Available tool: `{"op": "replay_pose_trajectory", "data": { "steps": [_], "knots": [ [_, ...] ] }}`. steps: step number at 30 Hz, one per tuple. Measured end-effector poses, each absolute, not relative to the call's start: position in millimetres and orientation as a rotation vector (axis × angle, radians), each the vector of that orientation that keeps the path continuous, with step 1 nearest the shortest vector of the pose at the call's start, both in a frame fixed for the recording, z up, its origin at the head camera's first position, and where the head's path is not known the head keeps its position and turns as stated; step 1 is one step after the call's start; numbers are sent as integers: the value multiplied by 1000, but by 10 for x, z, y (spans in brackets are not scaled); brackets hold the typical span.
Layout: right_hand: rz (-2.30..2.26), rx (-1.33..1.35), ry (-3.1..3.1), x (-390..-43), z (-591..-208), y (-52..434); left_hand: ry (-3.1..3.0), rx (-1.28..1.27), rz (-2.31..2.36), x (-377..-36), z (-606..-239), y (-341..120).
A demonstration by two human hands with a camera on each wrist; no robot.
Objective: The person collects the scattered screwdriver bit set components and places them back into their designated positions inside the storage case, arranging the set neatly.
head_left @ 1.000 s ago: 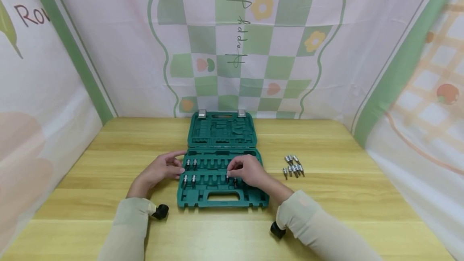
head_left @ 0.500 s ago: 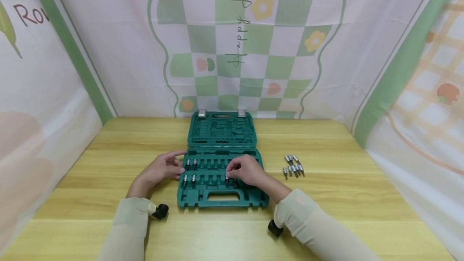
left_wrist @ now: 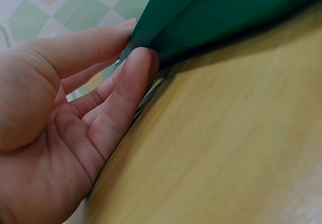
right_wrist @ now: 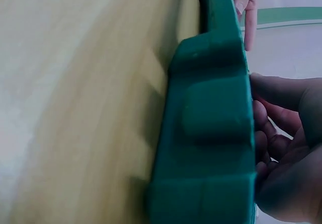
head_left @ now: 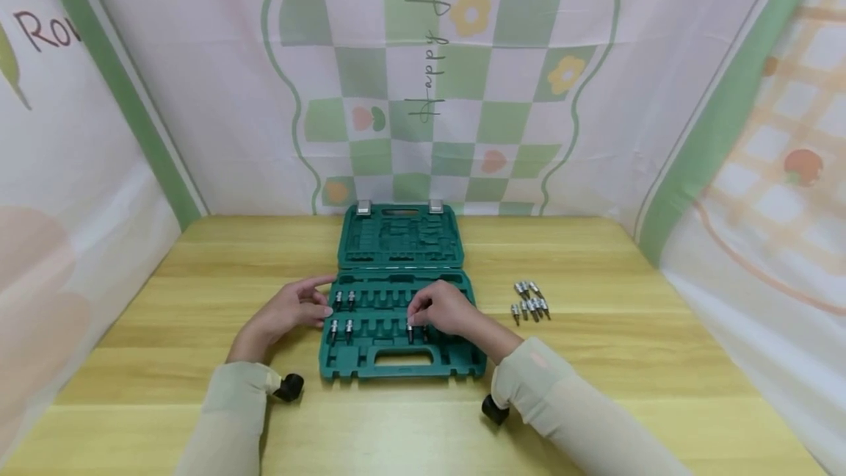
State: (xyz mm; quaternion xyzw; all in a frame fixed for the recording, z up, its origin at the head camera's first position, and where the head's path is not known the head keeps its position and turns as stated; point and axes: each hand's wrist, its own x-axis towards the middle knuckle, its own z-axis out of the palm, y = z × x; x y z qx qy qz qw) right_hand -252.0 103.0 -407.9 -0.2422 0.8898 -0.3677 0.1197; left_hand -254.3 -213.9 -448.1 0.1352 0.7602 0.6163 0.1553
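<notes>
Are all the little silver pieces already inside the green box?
No: a small pile of silver bits lies on the wooden table, apart from the open green case, to its right.

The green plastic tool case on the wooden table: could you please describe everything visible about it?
The green plastic tool case lies open and flat on the wooden table, lid toward the back with two metal latches. Its moulded tray has a carry handle cut-out in front and holds several small metal bits. The left hand touches its left edge; the right hand pinches one bit in the tray.
</notes>
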Motion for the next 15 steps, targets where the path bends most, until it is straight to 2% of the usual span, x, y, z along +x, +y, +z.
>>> {"op": "replay_pose_trajectory", "data": {
  "steps": [15],
  "knots": [
    [-1021, -654, 2628, -2512, -4072, 972, 2187, 391, 1755, -2533, -4491, -2148]
  ]
}}
